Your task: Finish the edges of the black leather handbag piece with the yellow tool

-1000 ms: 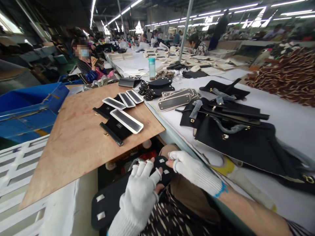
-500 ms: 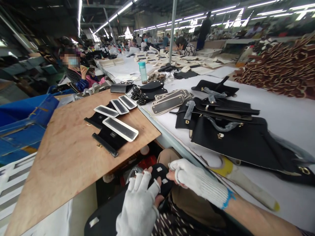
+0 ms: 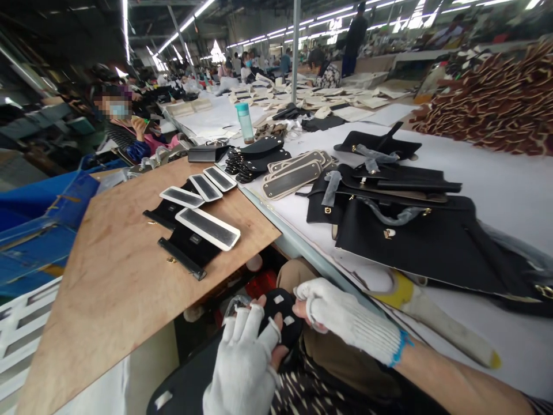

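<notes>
Across my lap lies a black leather panel (image 3: 190,366) with rounded ends and several small white patches stuck on it. My left hand (image 3: 244,351), in a white glove with bare fingertips, presses over the panel and grips it, thumb beside a white patch (image 3: 289,320). At the panel's right edge is my right hand (image 3: 322,305), gloved the same way, its fingers curled in a pinch. Whatever lies between those fingertips is too small to make out. A piece of clear plastic (image 3: 237,305) shows just beyond my left fingertips.
A wooden board (image 3: 116,248) on the left carries black flap pieces (image 3: 196,245) and white-edged strips (image 3: 207,227). On the white table (image 3: 496,178) to the right are black bag parts (image 3: 406,236), grey strips (image 3: 291,177) and a bottle (image 3: 245,124). A masked person (image 3: 125,124) sits at far left.
The camera view has shifted slightly, so the board and table pieces appear a little further left. Both hands and the black panel stay in nearly the same place.
</notes>
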A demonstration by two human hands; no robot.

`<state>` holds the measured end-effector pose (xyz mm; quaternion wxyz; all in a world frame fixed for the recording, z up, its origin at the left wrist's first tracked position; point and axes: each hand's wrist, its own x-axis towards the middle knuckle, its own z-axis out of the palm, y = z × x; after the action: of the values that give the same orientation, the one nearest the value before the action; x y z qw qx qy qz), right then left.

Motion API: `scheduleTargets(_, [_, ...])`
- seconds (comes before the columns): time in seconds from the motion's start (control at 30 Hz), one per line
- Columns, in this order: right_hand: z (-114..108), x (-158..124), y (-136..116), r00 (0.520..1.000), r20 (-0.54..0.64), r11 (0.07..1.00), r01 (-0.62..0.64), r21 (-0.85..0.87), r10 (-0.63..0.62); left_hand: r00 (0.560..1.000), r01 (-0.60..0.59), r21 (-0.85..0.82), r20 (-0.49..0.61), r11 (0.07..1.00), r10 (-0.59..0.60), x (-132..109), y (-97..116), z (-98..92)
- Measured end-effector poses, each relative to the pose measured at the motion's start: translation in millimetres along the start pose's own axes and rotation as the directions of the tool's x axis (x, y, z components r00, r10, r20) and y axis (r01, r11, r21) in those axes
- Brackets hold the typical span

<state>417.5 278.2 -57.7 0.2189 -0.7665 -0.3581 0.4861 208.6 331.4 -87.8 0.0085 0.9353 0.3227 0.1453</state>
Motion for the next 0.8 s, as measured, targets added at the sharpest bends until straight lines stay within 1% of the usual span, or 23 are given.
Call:
scheduleTargets(0.1, [-0.3, -4.8, -0.7, 0.997, -0.025, 0.994, 0.072, -0.084, -0.074, 0.995, 0.056, -0.050, 0.082, 0.997, -0.052, -0.8, 1.8, -1.4])
scheduleTargets(0.2, [8.2, -8.7, -10.2, 0.969, -0.160, 0.967, 0.155, -0.203, -0.189, 0.979, 0.124, -0.105, 0.176, 0.987, -0.104, -0.6, 5.4, -4.6])
scheduleTargets(0.23, [14.2, -7.8, -14.7, 0.950, -0.213, 0.954, 0.176, -0.241, -0.229, 0.971, 0.145, -0.119, 0.206, 0.982, -0.118, -0.2, 6.7, -6.0])
scheduleTargets(0.3, [30.4, -1.4, -22.9, 0.896, -0.294, 0.921, 0.243, -0.303, -0.334, 0.959, 0.183, -0.131, 0.241, 0.974, -0.148, 0.7, 8.8, -8.8])
scheduleTargets(0.37, [48.6, 9.6, -27.2, 0.831, -0.333, 0.877, 0.330, -0.351, -0.446, 0.957, 0.201, -0.140, 0.239, 0.969, -0.164, 1.1, 9.9, -11.1])
scheduleTargets(0.4, [56.6, 15.3, -27.6, 0.808, -0.341, 0.859, 0.354, -0.371, -0.480, 0.957, 0.205, -0.148, 0.235, 0.968, -0.167, 0.9, 10.1, -11.9])
scheduleTargets(0.43, [63.1, 20.3, -27.0, 0.805, -0.332, 0.850, 0.360, -0.385, -0.491, 0.958, 0.210, -0.158, 0.233, 0.965, -0.170, 0.3, 10.3, -12.3])
scheduleTargets(0.47, [67.6, 24.1, -25.9, 0.817, -0.322, 0.853, 0.347, -0.389, -0.479, 0.958, 0.214, -0.170, 0.231, 0.962, -0.173, -0.5, 10.4, -12.5])
scheduleTargets(0.53, [70.8, 28.3, -23.5, 0.863, -0.285, 0.875, 0.295, -0.384, -0.417, 0.960, 0.214, -0.191, 0.220, 0.958, -0.171, -2.5, 10.8, -11.9])
scheduleTargets(0.6, [68.1, 30.8, -22.7, 0.912, -0.237, 0.891, 0.225, -0.393, -0.335, 0.971, 0.191, -0.201, 0.184, 0.961, -0.154, -4.3, 11.1, -10.5])
scheduleTargets(0.67, [63.8, 35.3, -23.1, 0.948, -0.194, 0.884, 0.144, -0.444, -0.252, 0.983, 0.155, -0.209, 0.133, 0.966, -0.129, -5.6, 10.5, -9.4])
scheduleTargets(0.73, [61.7, 42.2, -22.4, 0.956, -0.184, 0.862, 0.111, -0.495, -0.228, 0.990, 0.138, -0.243, 0.072, 0.960, -0.124, -7.7, 9.3, -11.0])
scheduleTargets(0.8, [61.8, 49.0, -19.2, 0.927, -0.202, 0.832, 0.167, -0.530, -0.315, 0.986, 0.159, -0.319, 0.013, 0.934, -0.164, -13.2, 8.1, -17.5])
